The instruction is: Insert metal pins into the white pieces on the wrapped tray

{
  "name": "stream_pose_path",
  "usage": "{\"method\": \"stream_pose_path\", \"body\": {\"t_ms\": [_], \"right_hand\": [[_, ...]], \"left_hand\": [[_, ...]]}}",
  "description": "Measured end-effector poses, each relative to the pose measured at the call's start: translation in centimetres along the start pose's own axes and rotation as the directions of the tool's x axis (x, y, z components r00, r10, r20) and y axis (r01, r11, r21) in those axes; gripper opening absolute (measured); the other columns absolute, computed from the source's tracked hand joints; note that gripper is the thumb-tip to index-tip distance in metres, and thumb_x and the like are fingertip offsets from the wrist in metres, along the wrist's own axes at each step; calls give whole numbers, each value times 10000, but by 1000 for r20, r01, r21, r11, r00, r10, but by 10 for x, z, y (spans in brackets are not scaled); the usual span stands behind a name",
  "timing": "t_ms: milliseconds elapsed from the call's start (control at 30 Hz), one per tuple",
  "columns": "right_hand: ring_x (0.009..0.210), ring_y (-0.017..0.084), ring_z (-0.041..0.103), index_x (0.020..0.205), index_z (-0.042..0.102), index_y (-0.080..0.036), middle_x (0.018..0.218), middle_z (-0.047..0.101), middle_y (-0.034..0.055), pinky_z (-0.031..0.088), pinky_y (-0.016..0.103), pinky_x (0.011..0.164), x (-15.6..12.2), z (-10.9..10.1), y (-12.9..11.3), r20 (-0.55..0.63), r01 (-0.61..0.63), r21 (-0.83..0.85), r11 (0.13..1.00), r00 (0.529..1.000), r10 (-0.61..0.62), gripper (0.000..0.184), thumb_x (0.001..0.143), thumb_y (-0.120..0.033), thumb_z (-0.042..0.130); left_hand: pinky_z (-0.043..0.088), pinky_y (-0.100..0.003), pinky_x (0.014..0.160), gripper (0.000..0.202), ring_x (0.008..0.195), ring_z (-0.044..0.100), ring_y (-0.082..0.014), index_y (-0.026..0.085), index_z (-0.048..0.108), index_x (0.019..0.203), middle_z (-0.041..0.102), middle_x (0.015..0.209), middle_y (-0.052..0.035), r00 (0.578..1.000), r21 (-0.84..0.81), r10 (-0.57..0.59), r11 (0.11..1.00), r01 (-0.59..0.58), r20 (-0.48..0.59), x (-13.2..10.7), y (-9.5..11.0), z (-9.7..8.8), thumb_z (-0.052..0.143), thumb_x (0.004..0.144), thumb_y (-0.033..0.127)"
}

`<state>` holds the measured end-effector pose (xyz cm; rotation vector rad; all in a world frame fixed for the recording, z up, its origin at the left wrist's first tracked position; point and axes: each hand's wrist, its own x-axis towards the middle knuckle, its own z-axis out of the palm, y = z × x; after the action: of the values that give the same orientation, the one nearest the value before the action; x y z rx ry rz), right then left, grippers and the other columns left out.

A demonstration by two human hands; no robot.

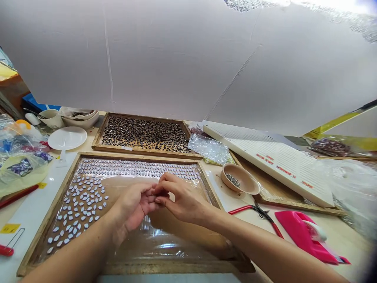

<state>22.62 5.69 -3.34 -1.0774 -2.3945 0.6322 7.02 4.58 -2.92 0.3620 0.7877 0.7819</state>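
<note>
My left hand (136,205) is turned palm up over the wooden-framed tray (126,269), its fingers curled inward. From the right, my right hand (180,196) meets it, thumb and fingertips pinched against the left fingertips. Whatever lies between them is too small or hidden to make out. Below the hands, clear film covers the brown base of the tray. Small white leaf-shaped pieces (84,196) are scattered on the tray's left side. Along its far edge run several neat rows of small pale pieces with dark centres (135,168).
Behind stands a second tray (141,150) of small dark pieces. To the right are a bowl (246,184) of tiny metallic bits, red-handled pliers (262,213), a pink tool (303,232) and a long white foam board (265,157). A white plate (67,137) and plastic bags (23,169) sit left.
</note>
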Motion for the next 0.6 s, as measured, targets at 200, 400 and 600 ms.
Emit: {"method": "stream_pose_path", "body": {"t_ms": [200, 400, 600], "right_hand": [[715, 146, 480, 875, 630, -178, 787, 521, 43, 422, 268, 623, -2, 0, -1, 7, 27, -44, 999, 1000, -27, 143, 761, -122, 563], [696, 146, 482, 852, 640, -176, 760, 546, 52, 418, 270, 607, -3, 5, 2, -48, 124, -69, 990, 991, -128, 175, 803, -131, 478], [707, 151, 500, 801, 606, -154, 767, 557, 61, 416, 268, 606, -3, 3, 6, -94, 107, -99, 989, 989, -117, 149, 785, -106, 465]], "left_hand": [[468, -239, 669, 245, 676, 600, -127, 42, 642, 846, 662, 788, -127, 1000, 1, -13, 1000, 13, 25, 1, 0, -1, 404, 807, 85], [467, -226, 658, 252, 648, 590, -111, 47, 647, 790, 648, 744, -100, 1000, 10, -7, 1000, 7, 9, 1, 0, 1, 395, 798, 48], [487, -254, 720, 180, 712, 625, -127, 80, 649, 800, 669, 803, -89, 999, 111, -8, 994, 4, 37, -3, 0, 2, 477, 771, 37]]}}
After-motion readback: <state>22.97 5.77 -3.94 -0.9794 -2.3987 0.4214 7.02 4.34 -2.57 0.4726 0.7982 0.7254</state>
